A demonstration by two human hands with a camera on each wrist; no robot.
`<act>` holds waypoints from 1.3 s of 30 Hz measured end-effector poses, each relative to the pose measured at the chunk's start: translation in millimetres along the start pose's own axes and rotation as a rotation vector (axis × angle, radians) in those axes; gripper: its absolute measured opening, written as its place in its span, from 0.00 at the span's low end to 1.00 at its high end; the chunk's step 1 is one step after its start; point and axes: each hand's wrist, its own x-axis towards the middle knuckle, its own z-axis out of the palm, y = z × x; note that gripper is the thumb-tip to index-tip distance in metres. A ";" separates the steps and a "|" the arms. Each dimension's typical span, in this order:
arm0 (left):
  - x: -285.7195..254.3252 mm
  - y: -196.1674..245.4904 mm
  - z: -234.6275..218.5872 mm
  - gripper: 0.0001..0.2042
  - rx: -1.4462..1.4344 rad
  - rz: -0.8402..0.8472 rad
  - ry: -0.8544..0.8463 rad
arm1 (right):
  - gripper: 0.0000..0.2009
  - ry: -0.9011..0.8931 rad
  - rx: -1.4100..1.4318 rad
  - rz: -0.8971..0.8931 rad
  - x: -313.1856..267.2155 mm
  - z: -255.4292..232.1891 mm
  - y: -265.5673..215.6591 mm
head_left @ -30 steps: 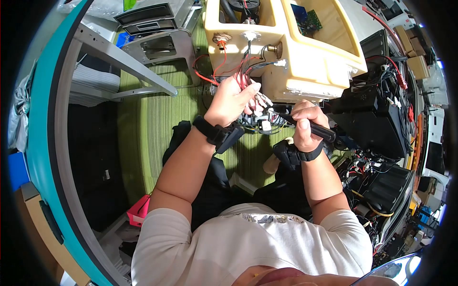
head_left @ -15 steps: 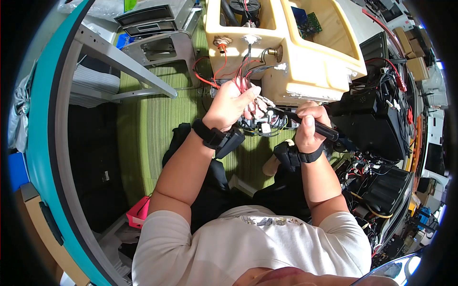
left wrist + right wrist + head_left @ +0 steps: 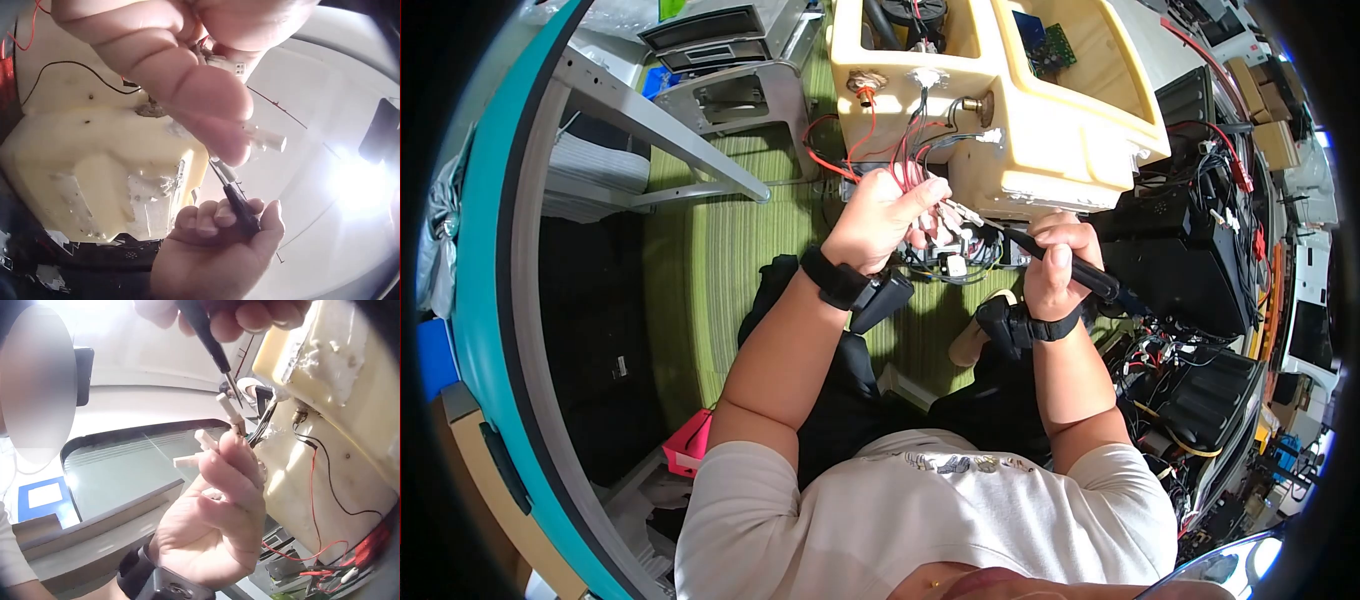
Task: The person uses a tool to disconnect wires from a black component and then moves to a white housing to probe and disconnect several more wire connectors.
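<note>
The left hand [image 3: 878, 218] grips a bundle of red and black wires [image 3: 908, 150] that end in white connectors [image 3: 945, 222]. Several connectors [image 3: 228, 407] stick out past its curled fingers in the right wrist view. The right hand [image 3: 1060, 265] holds a black-handled tool [image 3: 1090, 278] with a thin metal tip, pointed at the connectors. In the left wrist view the tool [image 3: 240, 209] lies between the right thumb and fingers, its tip by a white connector [image 3: 269, 139]. Whether tip and connector touch, I cannot tell.
A cream-coloured molded housing [image 3: 1050, 130] stands just beyond both hands, with wires coming from its front. More cables and a small white block [image 3: 955, 265] lie below the hands. Black equipment [image 3: 1175, 250] is at the right, a grey metal frame [image 3: 670, 130] at the left.
The right hand and its tool have shifted slightly to the right, and the tool's angle has changed a little. The left hand keeps its grip on the bundle, nearly in place.
</note>
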 end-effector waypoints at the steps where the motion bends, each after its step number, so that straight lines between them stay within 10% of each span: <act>1: -0.3 0.3 0.7 0.10 0.036 0.017 0.015 | 0.10 0.000 -0.001 0.002 -0.7 0.2 0.5; 39: 0.1 -6.3 10.8 0.06 -0.038 0.020 0.077 | 0.06 -0.059 -0.102 -0.040 0.6 5.8 0.1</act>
